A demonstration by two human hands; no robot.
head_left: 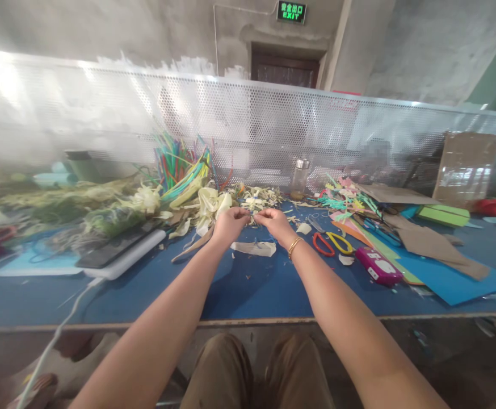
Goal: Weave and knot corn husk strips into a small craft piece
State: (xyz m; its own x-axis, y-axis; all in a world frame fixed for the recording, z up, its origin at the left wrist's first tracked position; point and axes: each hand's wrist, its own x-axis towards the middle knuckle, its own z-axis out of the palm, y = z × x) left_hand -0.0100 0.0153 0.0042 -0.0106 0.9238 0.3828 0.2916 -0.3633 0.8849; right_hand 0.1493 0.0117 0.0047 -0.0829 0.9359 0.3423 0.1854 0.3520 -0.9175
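Note:
My left hand (232, 223) and my right hand (274, 222) face each other over the middle of the blue table. Thumb and fingers are pinched together on both, a small gap apart; whatever they hold is too small to make out. Just beyond them lies a heap of pale husk-like scraps (259, 199). A flat pale strip (254, 249) rests on the table below the hands. Larger cream husk pieces (209, 207) lie beside my left hand. Scissors with red and yellow handles (338, 243) sit to the right of my right wrist.
Colourful stems (182, 170) stand behind on the left. Nearer are a black phone-like slab (118, 247) and a white power bank (129, 258) with a cable. A glass bottle (300, 179), a purple box (378, 265) and coloured paper (452, 275) lie rightward. A perforated metal screen (273, 125) borders the back.

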